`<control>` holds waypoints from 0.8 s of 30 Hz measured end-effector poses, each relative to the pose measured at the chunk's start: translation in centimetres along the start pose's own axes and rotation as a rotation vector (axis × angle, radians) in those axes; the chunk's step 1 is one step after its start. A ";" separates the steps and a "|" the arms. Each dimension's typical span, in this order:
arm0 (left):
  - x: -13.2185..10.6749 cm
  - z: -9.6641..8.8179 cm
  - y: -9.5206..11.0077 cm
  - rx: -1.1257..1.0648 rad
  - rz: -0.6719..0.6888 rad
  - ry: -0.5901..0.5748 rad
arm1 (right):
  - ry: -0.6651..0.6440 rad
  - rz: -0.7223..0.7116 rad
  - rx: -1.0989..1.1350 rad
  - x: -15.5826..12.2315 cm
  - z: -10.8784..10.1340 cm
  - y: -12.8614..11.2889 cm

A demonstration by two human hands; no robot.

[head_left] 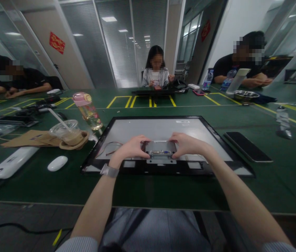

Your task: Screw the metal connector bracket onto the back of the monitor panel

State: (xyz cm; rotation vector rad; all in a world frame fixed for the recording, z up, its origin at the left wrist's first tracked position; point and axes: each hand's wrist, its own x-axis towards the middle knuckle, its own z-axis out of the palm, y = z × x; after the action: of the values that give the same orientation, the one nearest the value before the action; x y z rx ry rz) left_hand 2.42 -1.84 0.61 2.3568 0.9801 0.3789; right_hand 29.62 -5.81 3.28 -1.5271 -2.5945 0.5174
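Note:
A metal bracket with video ports (160, 157) is gripped at both ends over the near part of a flat display panel (150, 130). My left hand (134, 147) is closed round the bracket's left end, thumb below and fingers above. At its right end my right hand (186, 145) holds it the same way. The panel lies back side up on the table, with a black frame round a grey sheet. Thin wires (111, 148) rest on the panel near my left hand. Whether the bracket touches the panel I cannot tell.
On the green table (148, 190), left of the panel, are a pink-lidded bottle (87, 112), a plastic cup (67, 131), a white mouse (57, 163) and a white power strip (11, 162). A black phone (247, 147) lies to the right. Several people sit across the table.

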 end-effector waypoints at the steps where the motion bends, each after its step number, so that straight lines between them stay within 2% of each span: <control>1: 0.0 0.0 0.0 -0.003 0.000 -0.002 | -0.003 0.007 0.002 0.0 0.0 -0.1; 19: 0.1 0.2 -0.3 -0.042 -0.027 -0.005 | -0.019 0.038 0.012 0.1 -0.1 0.1; 21: 0.0 0.2 -0.3 -0.044 -0.040 -0.015 | 0.026 0.052 0.067 0.0 -0.3 1.0; 24: 0.0 0.1 -0.1 -0.047 -0.051 -0.027 | 0.236 0.185 0.015 -0.5 -0.8 2.9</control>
State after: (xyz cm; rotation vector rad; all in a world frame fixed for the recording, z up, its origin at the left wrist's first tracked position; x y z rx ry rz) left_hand 2.40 -1.78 0.44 2.2846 1.0061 0.3450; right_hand 32.46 -4.71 3.14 -1.7181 -2.2849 0.3451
